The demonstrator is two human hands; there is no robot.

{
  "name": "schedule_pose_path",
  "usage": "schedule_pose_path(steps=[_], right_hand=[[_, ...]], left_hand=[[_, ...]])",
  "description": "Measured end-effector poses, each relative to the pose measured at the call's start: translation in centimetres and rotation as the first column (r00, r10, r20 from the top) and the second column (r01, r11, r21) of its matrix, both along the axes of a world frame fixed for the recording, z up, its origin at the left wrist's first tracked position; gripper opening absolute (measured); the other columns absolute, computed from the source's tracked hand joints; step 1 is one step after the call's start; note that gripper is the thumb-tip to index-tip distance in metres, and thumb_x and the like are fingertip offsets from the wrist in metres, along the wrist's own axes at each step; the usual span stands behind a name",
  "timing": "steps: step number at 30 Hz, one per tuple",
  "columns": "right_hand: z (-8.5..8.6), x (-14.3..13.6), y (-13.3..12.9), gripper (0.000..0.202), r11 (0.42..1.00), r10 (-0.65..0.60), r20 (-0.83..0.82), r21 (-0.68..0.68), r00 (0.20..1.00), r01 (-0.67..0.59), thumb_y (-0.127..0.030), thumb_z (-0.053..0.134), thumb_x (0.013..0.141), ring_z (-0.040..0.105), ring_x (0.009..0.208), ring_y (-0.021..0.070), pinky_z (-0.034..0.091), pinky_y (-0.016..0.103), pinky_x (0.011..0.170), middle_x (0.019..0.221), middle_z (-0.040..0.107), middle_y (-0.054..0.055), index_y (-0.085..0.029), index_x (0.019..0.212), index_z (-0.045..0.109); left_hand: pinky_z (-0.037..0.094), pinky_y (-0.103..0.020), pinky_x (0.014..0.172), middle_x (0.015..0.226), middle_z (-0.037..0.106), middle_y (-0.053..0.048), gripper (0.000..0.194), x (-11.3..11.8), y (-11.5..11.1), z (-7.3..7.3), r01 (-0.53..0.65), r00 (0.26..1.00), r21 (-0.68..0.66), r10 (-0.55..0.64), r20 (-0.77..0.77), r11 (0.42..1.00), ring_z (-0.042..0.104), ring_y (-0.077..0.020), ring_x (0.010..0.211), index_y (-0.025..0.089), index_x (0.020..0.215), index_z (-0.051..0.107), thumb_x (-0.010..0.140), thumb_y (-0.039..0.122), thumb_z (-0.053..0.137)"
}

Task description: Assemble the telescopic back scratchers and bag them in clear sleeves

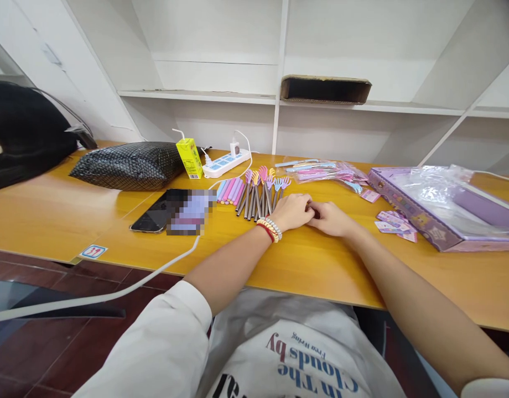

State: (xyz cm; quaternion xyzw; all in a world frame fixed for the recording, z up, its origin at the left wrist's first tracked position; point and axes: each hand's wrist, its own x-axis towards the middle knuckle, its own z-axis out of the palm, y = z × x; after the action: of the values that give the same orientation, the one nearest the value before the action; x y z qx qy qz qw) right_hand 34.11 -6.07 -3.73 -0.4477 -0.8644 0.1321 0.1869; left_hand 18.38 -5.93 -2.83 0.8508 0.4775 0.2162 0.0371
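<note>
My left hand, with beaded bracelets and a red band at its wrist, meets my right hand just above the table. The fingers of both are curled together at their tips, and whatever they pinch is hidden. Beside my left hand lies a row of metal rods with colourful claw-shaped heads, like back scratchers. Left of these are pink and purple handle tubes. Behind my hands sit plastic-wrapped back scratchers with blue and pink parts. Small printed cards lie to the right of my right hand.
A purple open box holding clear plastic bags stands at the right. On the left are a phone, a black wrapped parcel, a yellow drink carton and a power strip. A white cable crosses the table's front edge.
</note>
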Motion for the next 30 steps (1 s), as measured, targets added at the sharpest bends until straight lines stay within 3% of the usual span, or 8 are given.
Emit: schedule_pose_path(steps=[10, 21, 30], right_hand=[[-0.3, 0.0, 0.2, 0.015, 1.0, 0.02, -0.042, -0.003, 0.999, -0.02, -0.027, 0.052, 0.077, 0.057, 0.065, 0.0143, 0.038, 0.023, 0.062, 0.074, 0.064, 0.003, -0.016, 0.086, 0.058], [-0.2, -0.5, 0.0, 0.021, 1.0, -0.002, 0.019, -0.015, 1.0, 0.003, -0.024, 0.054, 0.074, 0.057, 0.065, 0.0144, 0.038, 0.023, 0.062, 0.076, 0.065, 0.004, -0.016, 0.092, 0.06], [-0.1, -0.4, 0.2, 0.023, 0.999, 0.032, 0.033, -0.027, 0.999, -0.031, -0.021, 0.054, 0.072, 0.058, 0.069, 0.0151, 0.039, 0.024, 0.066, 0.08, 0.065, 0.004, -0.017, 0.094, 0.061]], left_hand=[[0.046, -0.029, 0.072, 0.088, 0.066, -0.003, 0.021, -0.3, 0.5, -0.4, -0.035, 0.999, 0.022, 0.034, 0.031, 0.999, 0.061, -0.0187, 0.083, 0.021, 0.095, 0.061, 0.08, 0.03, 0.049], [0.045, -0.028, 0.073, 0.092, 0.065, -0.003, 0.02, -1.0, 0.6, 0.1, 0.03, 0.999, -0.025, -0.03, -0.012, 0.999, 0.06, -0.0184, 0.085, 0.022, 0.094, 0.059, 0.076, 0.026, 0.052], [0.045, -0.031, 0.073, 0.087, 0.064, -0.006, 0.016, -1.1, 1.0, -0.4, 0.088, 0.991, -0.009, -0.088, -0.105, 0.996, 0.06, -0.0208, 0.084, 0.021, 0.083, 0.058, 0.081, 0.03, 0.045]])
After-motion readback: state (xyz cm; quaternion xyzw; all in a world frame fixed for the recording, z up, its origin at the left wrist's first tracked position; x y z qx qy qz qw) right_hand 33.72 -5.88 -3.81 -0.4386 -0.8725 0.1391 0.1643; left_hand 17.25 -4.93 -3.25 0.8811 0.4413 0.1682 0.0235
